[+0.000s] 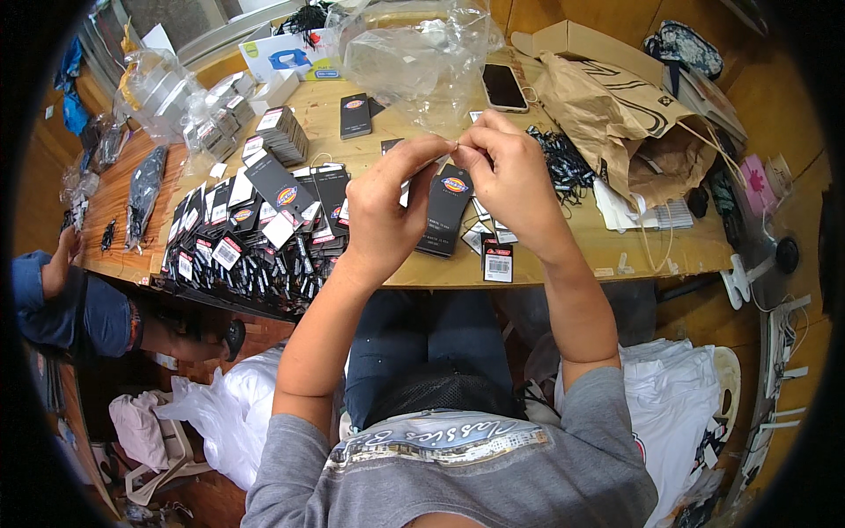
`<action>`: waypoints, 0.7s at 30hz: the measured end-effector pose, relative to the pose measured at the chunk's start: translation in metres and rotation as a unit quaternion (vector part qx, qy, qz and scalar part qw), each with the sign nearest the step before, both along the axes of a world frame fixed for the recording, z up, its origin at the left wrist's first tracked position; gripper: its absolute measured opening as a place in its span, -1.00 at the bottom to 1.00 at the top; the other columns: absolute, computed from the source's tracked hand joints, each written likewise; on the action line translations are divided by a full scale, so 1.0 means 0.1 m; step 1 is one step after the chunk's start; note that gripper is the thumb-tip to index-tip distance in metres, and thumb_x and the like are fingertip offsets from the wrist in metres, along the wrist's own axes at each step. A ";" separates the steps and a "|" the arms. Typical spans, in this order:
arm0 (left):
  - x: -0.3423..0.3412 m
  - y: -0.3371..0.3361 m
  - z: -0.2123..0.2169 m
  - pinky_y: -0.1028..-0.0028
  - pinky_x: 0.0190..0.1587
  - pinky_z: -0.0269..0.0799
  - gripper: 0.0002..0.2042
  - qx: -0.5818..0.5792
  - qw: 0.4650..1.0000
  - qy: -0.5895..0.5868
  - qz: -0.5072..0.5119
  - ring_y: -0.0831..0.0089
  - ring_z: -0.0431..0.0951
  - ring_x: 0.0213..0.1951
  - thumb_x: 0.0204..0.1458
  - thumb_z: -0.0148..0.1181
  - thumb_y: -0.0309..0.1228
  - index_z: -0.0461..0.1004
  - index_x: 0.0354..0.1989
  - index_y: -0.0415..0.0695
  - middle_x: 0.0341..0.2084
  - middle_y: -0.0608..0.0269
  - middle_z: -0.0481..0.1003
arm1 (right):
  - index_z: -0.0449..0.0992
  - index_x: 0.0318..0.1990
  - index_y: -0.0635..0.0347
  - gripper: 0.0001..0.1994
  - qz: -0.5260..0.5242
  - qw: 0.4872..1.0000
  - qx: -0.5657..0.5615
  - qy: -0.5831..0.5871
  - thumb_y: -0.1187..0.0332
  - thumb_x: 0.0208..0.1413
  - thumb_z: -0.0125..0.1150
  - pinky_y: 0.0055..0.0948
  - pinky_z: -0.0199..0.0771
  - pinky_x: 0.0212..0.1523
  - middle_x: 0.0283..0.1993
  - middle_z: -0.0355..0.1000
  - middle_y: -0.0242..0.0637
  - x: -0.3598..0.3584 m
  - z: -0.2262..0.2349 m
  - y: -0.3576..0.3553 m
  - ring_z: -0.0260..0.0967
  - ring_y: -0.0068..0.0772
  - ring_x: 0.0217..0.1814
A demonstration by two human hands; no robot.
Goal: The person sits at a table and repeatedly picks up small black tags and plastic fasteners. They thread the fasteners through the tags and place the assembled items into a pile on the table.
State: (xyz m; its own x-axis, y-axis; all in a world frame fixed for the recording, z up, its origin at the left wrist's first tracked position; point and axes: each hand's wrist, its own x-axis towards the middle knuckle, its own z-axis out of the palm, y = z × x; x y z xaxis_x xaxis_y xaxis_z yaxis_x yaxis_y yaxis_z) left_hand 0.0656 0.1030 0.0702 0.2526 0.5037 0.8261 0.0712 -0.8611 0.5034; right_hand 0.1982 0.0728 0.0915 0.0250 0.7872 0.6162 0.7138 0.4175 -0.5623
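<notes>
My left hand (390,201) and my right hand (508,174) meet fingertip to fingertip above the table. Both are closed in a pinch on something too small to make out. Just beneath them lie black hang tags (443,224) with a coloured oval logo. A small tag with a white barcode label (498,264) rests by the table's front edge, below my right hand. Left of my left hand spreads a large pile of tags (242,216) with black strings hanging toward the front edge. Right of my right hand sits a bundle of black tag strings (563,165).
Behind my hands are a clear plastic bag (414,66), a phone (504,88) and a black tag (356,116). A tag stack (283,132) stands at the back left. A brown paper bag (616,123) occupies the right. Another person (84,304) is at the far left.
</notes>
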 end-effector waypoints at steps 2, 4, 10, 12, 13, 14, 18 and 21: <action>-0.01 0.00 0.00 0.55 -0.36 0.38 -0.77 0.001 1.000 0.003 0.002 0.38 0.48 -0.39 -0.24 -0.01 -0.74 0.36 -0.35 -0.24 -0.44 0.15 0.43 | 0.41 -0.54 0.34 -0.92 0.005 0.998 -0.002 0.055 0.49 -0.17 0.06 -0.45 0.23 -0.54 -0.56 0.26 -0.23 0.01 -0.02 0.01 0.25 -0.33 -0.57; -0.02 0.03 -0.01 0.55 -0.32 0.36 -0.78 -0.064 0.997 -0.019 -0.038 0.39 0.48 -0.37 -0.22 -0.02 -0.73 0.34 -0.33 -0.27 -0.44 0.15 0.44 | 0.42 -0.53 0.34 -0.93 0.018 0.990 -0.015 0.138 0.50 -0.18 0.09 -0.54 0.20 -0.60 -0.60 0.27 -0.28 0.00 -0.09 0.04 0.22 -0.49 -0.63; -0.07 0.00 -0.02 0.50 -0.02 0.16 -0.59 -0.303 0.913 -0.049 -0.268 0.35 0.32 -0.09 -0.16 -0.31 -0.79 0.11 -0.06 -0.26 -0.15 0.06 0.28 | 0.40 -0.46 0.33 -0.88 0.028 0.960 -0.017 0.279 0.42 -0.09 0.10 -0.77 0.09 -0.68 -0.66 0.24 -0.50 0.04 -0.26 0.13 0.10 -0.79 -0.68; -0.10 0.04 -0.03 0.48 -0.01 0.17 -0.61 -0.300 0.924 -0.049 -0.232 0.35 0.32 -0.10 -0.16 -0.31 -0.78 0.14 -0.08 -0.28 -0.17 0.06 0.30 | 0.42 -0.49 0.32 -0.91 0.015 0.964 0.004 0.267 0.47 -0.13 0.11 -0.74 0.11 -0.67 -0.62 0.28 -0.45 0.05 -0.28 0.12 0.11 -0.75 -0.71; -0.10 0.06 -0.03 0.47 -0.01 0.17 -0.62 -0.299 0.929 -0.048 -0.214 0.35 0.33 -0.10 -0.16 -0.31 -0.78 0.15 -0.09 -0.29 -0.18 0.06 0.31 | 0.43 -0.50 0.32 -0.93 0.009 0.965 0.014 0.261 0.49 -0.15 0.12 -0.72 0.13 -0.67 -0.60 0.31 -0.42 0.06 -0.30 0.12 0.11 -0.73 -0.72; -0.10 0.13 -0.08 0.48 -0.08 0.25 -0.65 -0.279 0.947 -0.034 -0.159 0.36 0.37 -0.14 -0.15 -0.29 -0.78 0.19 -0.12 -0.31 -0.21 0.07 0.33 | 0.43 -0.50 0.31 -0.93 0.016 0.962 -0.001 0.274 0.49 -0.16 0.12 -0.72 0.14 -0.65 -0.60 0.31 -0.42 0.06 -0.30 0.12 0.12 -0.73 -0.70; -0.02 0.22 -0.17 0.59 -0.26 0.37 -0.71 -0.215 0.971 -0.088 -0.063 0.40 0.43 -0.23 -0.12 -0.22 -0.77 0.21 -0.17 -0.31 -0.23 0.09 0.35 | 0.44 -0.50 0.30 -0.91 0.052 0.969 -0.016 0.242 0.46 -0.19 0.15 -0.68 0.18 -0.58 -0.58 0.31 -0.40 0.11 -0.37 0.12 0.14 -0.73 -0.62; 0.02 0.22 -0.15 0.58 -0.25 0.38 -0.70 -0.188 0.970 -0.139 -0.072 0.36 0.42 -0.22 -0.12 -0.17 -0.75 0.19 -0.15 -0.29 -0.22 0.08 0.33 | 0.44 -0.49 0.31 -0.87 0.149 0.941 -0.126 0.277 0.42 -0.19 0.17 -0.67 0.21 -0.49 -0.58 0.31 -0.43 0.17 -0.40 0.11 0.15 -0.75 -0.54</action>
